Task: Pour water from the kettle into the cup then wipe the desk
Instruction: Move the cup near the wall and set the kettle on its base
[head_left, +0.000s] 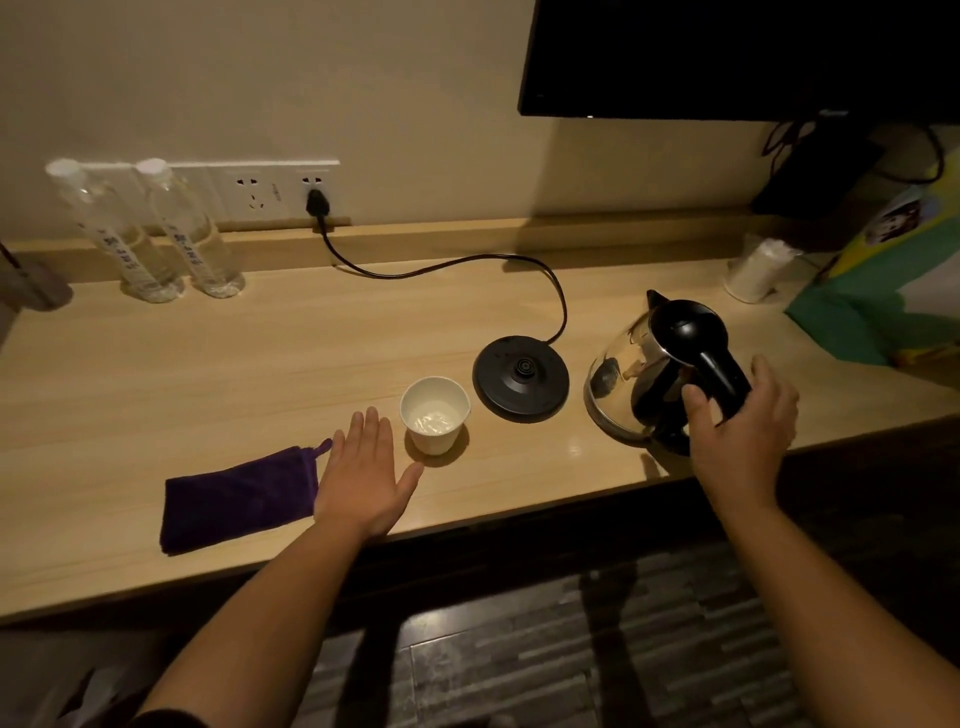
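Observation:
A glass kettle (618, 379) with a black lid and handle sits on the wooden desk (208, 364), right of its round black base (521, 378). My right hand (740, 423) is wrapped around the kettle's handle. A white paper cup (435, 414) with water in it stands left of the base. My left hand (363, 475) lies flat and open on the desk just left of the cup, not touching it. A folded purple cloth (239, 501) lies beside that hand, near the front edge.
Two clear water bottles (156, 234) stand at the back left by a wall socket (280, 189); the base's black cord (441, 267) runs from it. A dark screen (727, 57) hangs upper right. A wrapped cup stack (756, 270) and a colourful bag (883, 291) stand far right.

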